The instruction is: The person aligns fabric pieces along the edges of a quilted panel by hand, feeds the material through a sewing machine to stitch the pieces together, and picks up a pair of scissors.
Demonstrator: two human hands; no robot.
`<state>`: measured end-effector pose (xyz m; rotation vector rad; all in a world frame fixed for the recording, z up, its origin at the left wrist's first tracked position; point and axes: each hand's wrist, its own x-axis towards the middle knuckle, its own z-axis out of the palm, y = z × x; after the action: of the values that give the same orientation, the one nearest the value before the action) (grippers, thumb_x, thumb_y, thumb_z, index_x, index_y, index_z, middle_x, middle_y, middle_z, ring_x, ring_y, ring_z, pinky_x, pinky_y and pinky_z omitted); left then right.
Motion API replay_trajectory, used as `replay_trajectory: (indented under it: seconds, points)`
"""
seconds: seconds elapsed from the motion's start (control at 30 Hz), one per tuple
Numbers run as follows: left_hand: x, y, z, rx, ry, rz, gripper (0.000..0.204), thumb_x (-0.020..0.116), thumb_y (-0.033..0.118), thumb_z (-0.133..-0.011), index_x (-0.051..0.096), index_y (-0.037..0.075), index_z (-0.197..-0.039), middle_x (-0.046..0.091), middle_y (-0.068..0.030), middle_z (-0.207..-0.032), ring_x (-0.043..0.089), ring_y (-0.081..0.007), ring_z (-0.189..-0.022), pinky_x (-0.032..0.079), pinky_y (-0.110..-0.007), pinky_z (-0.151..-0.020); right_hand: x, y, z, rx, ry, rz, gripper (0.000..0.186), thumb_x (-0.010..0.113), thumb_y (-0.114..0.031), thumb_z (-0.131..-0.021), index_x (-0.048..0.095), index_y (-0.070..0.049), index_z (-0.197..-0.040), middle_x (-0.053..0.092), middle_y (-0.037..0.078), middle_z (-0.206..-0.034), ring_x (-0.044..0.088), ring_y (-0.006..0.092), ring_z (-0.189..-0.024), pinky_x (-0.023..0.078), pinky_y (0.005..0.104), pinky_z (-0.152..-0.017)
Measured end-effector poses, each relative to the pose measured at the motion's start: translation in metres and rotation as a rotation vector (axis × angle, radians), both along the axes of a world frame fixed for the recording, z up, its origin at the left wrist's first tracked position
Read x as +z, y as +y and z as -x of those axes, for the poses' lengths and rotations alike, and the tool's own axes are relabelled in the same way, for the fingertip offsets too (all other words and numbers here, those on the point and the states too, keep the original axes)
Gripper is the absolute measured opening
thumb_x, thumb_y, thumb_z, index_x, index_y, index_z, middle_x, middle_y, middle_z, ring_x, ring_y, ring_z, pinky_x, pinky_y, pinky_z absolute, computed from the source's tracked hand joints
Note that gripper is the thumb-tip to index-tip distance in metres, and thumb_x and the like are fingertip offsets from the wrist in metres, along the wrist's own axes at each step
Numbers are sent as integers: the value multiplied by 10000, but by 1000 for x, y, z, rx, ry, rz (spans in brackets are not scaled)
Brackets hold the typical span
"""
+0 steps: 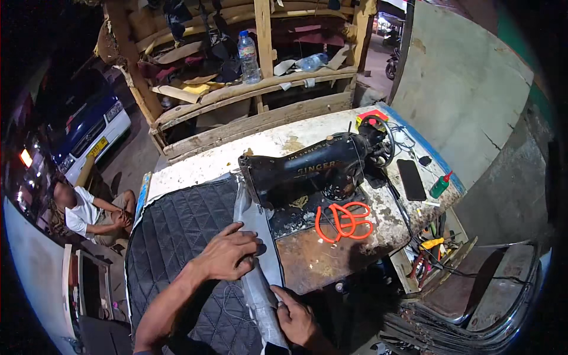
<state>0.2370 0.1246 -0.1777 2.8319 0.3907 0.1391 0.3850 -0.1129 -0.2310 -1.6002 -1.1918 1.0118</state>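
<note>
A black quilted fabric panel [177,219] lies across the left of the table, with a smooth grey strip of material [263,299] along its right edge. The strip runs up under the head of a black sewing machine [307,171]. My left hand [231,253] is closed on the strip below the needle area, its fingers curled over the fold. Nearer to me, my right hand [297,316] grips the strip's right edge, its thumb side against it; some fingers are hidden. Orange-handled scissors [344,222] rest beside the machine, right of my hands.
A phone [412,180] and a small green bottle [441,186] lie right of the handwheel [387,142]. An open drawer [435,254] holds tools. Behind the table, a wooden shelf [260,80] bears scraps and plastic bottles. A person [94,213] sits at the left.
</note>
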Motion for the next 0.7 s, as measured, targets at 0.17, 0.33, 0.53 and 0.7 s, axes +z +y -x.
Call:
replay_trajectory:
  seconds: [0.17, 0.33, 0.53, 0.7]
  points:
    - [-3, -5, -5, 32, 9, -1, 574, 599, 202, -806, 692, 142, -1369, 638, -84, -1439, 571, -290, -1345, 320, -549, -1209, 6, -1, -4, 26, 10, 87, 540, 551, -93, -987, 528, -145, -1524, 680, 279, -1233, 687, 459, -1065, 562, 506, -899]
    - [-17, -4, -4, 5, 32, -11, 628, 565, 217, -802, 679, 171, -1418, 570, -63, -1566, 543, -255, -1376, 289, -563, -1182, -11, -4, 3, -38, -51, -45, 538, 557, -86, -995, 527, -169, -1526, 702, 264, -1175, 703, 456, -999, 570, 510, -846]
    - [-22, -4, 0, 10, 18, -6, 639, 550, 196, -807, 672, 181, -1434, 574, -63, -1563, 518, -266, -1410, 268, -572, -1203, -12, -5, 7, -100, -85, -135, 514, 582, -77, -995, 553, -167, -1500, 720, 234, -1157, 718, 423, -989, 581, 478, -840]
    - [-28, -8, -1, 46, -8, 5, 666, 518, 166, -800, 660, 193, -1451, 562, -55, -1575, 486, -277, -1447, 250, -586, -1225, -32, -6, 12, -119, -122, -138, 494, 581, -56, -987, 577, -137, -1474, 724, 217, -1191, 725, 406, -1016, 590, 459, -859]
